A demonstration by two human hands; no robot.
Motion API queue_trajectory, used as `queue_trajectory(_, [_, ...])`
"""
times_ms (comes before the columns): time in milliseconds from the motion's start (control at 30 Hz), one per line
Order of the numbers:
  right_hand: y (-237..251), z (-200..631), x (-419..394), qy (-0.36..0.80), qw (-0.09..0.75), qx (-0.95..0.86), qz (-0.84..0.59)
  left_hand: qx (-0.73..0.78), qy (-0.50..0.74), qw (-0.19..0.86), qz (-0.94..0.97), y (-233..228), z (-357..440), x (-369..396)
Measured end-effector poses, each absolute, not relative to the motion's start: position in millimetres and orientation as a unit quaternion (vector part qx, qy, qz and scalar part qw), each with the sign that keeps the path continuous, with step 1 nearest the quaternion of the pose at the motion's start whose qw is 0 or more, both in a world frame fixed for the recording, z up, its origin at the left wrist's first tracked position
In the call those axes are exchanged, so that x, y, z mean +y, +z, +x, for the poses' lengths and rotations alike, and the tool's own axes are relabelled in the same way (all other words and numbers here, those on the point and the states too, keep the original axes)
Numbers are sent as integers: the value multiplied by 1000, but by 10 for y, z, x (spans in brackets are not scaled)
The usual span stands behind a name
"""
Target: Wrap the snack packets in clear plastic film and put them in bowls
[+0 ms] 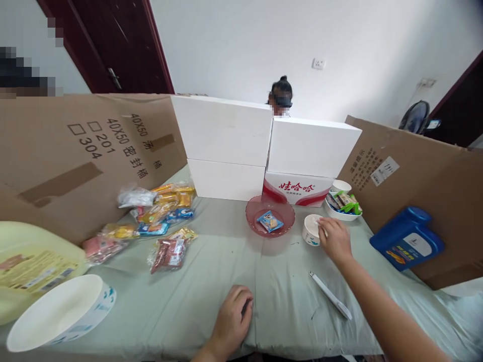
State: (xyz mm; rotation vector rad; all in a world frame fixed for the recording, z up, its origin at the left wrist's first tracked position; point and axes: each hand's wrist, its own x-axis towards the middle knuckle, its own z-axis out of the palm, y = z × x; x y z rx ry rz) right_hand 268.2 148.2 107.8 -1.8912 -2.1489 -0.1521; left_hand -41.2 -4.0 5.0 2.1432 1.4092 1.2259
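Note:
At the right of the table, my right hand (pixel 337 239) is closed in a pinch at the right rim of a small white bowl (pixel 311 235) with a dark pattern. Left of it stands a clear pink glass bowl (pixel 252 222) with a scalloped edge, and a small blue snack packet (pixel 270 221) lies inside. Near the front edge my left hand (pixel 233 317) rests on the cloth with its fingers curled in, and nothing shows in it. A white stick-shaped tool (pixel 330 295), perhaps a lighter or a cutter, lies below my right forearm.
Packaged snacks (pixel 166 208) are heaped at the left. A large white bowl (pixel 88 314) and a yellowish jug (pixel 37 251) stand front left. White boxes (pixel 228 130) form a back wall. A blue bottle (pixel 405 241) leans right, near a bowl of packets (pixel 342 216). A person (pixel 281 95) sits behind.

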Motion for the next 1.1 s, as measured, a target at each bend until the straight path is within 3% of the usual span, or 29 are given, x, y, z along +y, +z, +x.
queue_trajectory(267, [1015, 2714, 2291, 152, -128, -730, -654, 490, 410, 167, 751, 35, -413, -24])
queue_trajectory(433, [1017, 2674, 2337, 180, -178, -735, -629, 497, 405, 182, 746, 47, -341, -72])
queue_trajectory(567, [1192, 2709, 2241, 122, -127, -746, -642, 499, 429, 149, 738, 90, -499, -49])
queue_trajectory(667, [1197, 2805, 1960, 55, -59, -734, -674, 562, 432, 11, 705, 251, -962, 81])
queue_trajectory(767, [855, 2985, 1470, 51, 42, -751, -657, 699, 391, -89, 592, 508, -1603, 318])
queue_trajectory(867, [257, 3190, 939, 110, 82, -757, -638, 843, 286, -62, 451, 727, -2110, 568])
queue_trajectory(933, [-110, 3274, 649, 77, 122, -766, -627, 876, 227, -8, 425, 775, -2239, 674])
queue_trajectory(1100, [-397, 3147, 239, -23, 197, -773, -603, 728, 306, -38, 612, 442, -1664, 590])
